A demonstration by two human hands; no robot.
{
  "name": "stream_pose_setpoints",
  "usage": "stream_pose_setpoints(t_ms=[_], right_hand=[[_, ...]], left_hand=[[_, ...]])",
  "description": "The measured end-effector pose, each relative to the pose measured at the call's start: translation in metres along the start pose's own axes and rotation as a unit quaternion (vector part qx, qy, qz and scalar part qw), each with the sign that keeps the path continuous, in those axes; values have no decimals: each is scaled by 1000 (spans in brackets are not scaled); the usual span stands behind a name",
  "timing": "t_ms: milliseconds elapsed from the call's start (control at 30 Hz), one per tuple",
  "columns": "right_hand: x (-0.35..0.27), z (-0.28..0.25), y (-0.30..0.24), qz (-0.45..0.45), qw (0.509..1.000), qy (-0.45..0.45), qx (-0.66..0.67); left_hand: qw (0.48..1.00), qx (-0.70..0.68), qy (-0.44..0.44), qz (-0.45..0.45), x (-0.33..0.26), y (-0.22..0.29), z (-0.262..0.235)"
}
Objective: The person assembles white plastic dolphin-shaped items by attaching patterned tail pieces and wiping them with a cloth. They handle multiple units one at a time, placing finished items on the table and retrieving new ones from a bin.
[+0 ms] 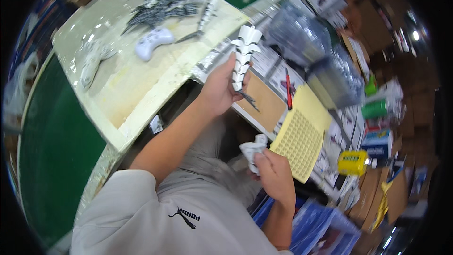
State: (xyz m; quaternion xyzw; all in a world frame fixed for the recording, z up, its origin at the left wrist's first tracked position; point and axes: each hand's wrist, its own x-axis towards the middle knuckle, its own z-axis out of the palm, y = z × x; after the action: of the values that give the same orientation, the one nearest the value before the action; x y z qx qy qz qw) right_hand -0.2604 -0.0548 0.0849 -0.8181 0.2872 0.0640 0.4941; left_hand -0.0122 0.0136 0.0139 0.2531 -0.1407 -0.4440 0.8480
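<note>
My left grip [219, 87] holds a jointed toy [241, 63] off the pale worktop [148, 80]'s right corner; my right grip [273, 170], a crumpled cloth [252, 149]; likely wiping, needing cloth-to-toy contact next.

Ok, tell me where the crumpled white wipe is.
The crumpled white wipe is in the right hand, below and right of centre in the head view, just left of the yellow sheet.

Jointed white toy piece [242, 61], black-edged overlapping segments, thin dark tail [249, 100] at narrow near end, wide end pointing away; gripped in left hand [218, 89]. Crumpled whitish wad [253, 151], cloth or paper, pinched in right hand [274, 171], apart from toy piece.
</note>
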Motion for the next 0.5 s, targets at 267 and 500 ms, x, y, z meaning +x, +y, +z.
stream_pose_setpoints(t_ms=[267, 500], right_hand=[[14, -14, 8, -86, 983, 75, 147], [29, -13, -5, -90, 965, 133, 206]], left_hand=[[993, -92, -71, 23, -1, 35, -5], [991, -93, -94, 18, 0, 33, -10]])
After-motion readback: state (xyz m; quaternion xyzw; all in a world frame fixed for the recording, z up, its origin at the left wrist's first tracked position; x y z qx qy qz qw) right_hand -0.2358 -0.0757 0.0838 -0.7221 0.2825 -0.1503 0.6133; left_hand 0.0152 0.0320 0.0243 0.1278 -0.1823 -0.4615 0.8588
